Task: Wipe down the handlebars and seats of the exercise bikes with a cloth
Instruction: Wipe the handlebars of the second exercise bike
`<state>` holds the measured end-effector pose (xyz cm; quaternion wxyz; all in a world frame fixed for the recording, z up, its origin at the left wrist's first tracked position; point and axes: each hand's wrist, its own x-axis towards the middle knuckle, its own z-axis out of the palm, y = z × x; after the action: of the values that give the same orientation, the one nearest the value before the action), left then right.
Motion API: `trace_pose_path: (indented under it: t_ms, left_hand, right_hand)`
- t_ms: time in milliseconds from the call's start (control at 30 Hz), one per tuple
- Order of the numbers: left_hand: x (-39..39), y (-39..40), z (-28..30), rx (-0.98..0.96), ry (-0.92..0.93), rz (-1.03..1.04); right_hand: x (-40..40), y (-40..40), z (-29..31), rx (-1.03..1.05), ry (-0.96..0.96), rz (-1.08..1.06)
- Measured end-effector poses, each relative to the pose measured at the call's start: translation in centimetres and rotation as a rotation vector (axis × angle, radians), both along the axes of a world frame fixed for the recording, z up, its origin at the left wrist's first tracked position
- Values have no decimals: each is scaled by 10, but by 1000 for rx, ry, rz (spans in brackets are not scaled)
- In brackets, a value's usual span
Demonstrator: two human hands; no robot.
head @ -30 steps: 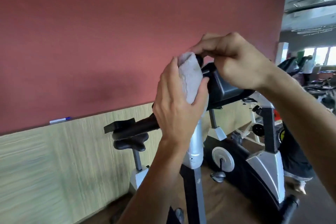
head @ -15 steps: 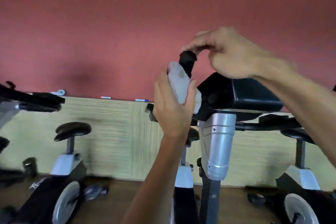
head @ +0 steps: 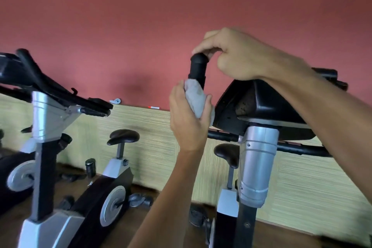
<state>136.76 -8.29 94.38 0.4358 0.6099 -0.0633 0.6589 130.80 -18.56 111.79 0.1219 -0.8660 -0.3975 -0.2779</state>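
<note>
The left hand [head: 187, 121] is squeezing the crumpled grey cloth [head: 196, 97] around the upright black rubber handlebar grip [head: 198, 68]. The right hand [head: 239, 54] is pinching its rounded tip; keeping that steady should let the cloth wring the whole stem.

Left hand [head: 188, 125] with cloth [head: 196, 97] below right hand [head: 239, 54] on handlebar [head: 198, 67] — console [head: 267, 106] right.

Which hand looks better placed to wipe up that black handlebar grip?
Left hand: it holds the cloth wrapped round the grip; the right hand only pinches its tip.
</note>
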Motion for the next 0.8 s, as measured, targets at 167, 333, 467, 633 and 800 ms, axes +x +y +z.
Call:
trace_pose_path:
  t_ms: [167,333,467,633,800]
  left_hand:
    - [-7,-8,14,-40,-58,68]
    - [-8,-14,56,-61,-173,103]
    - [8,-6,17,34,-130,165]
    - [-1,-15,35,52,-156,230]
    - [1,-17,62,5,-226,245]
  right_hand:
    - [9,-12,-9,46,30,43]
    - [16,-21,-9,35,101,106]
    - [19,-26,-17,70,106,55]
    - [11,-31,-22,90,115,66]
    - [8,-33,-14,78,79,92]
